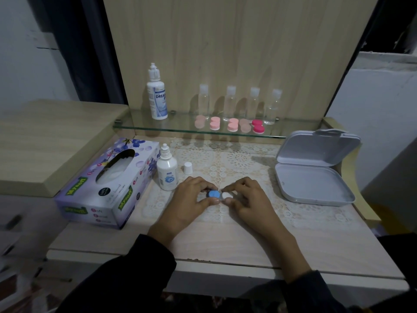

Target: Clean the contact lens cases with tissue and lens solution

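Observation:
A contact lens case with one blue cap and one white cap lies on the lace mat at the table's middle. My left hand pinches the blue cap side between thumb and fingers. My right hand pinches the white cap side. A small lens solution bottle stands uncapped just left of my hands, its white cap beside it. A purple tissue box lies at the left with tissue showing in its slot.
A glass shelf at the back carries a tall solution bottle, several clear small bottles and several pink lens cases. An open grey hinged box sits at the right. The table's front edge is near my wrists.

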`<act>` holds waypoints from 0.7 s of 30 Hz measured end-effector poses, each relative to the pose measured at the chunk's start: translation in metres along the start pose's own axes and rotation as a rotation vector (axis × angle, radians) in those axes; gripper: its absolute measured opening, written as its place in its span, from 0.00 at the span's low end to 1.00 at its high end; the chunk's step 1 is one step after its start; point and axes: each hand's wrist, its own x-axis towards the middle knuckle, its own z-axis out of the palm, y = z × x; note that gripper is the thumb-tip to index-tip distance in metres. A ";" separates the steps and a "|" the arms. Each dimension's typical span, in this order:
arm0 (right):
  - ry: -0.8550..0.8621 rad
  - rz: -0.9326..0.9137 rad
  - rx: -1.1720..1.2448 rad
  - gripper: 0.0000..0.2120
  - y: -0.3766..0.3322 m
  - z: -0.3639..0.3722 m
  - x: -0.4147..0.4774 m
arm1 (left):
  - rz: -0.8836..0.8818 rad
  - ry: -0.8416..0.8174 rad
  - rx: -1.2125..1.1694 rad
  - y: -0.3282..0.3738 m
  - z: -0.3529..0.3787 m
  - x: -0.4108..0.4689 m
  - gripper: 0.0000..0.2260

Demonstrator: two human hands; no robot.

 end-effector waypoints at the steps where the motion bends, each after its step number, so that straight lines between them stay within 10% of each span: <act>1: 0.003 0.001 -0.009 0.12 0.000 0.000 0.000 | -0.001 0.000 0.000 0.000 0.000 0.000 0.11; 21: 0.013 0.001 -0.073 0.18 -0.003 0.002 -0.003 | -0.015 -0.015 0.165 0.006 -0.001 -0.003 0.13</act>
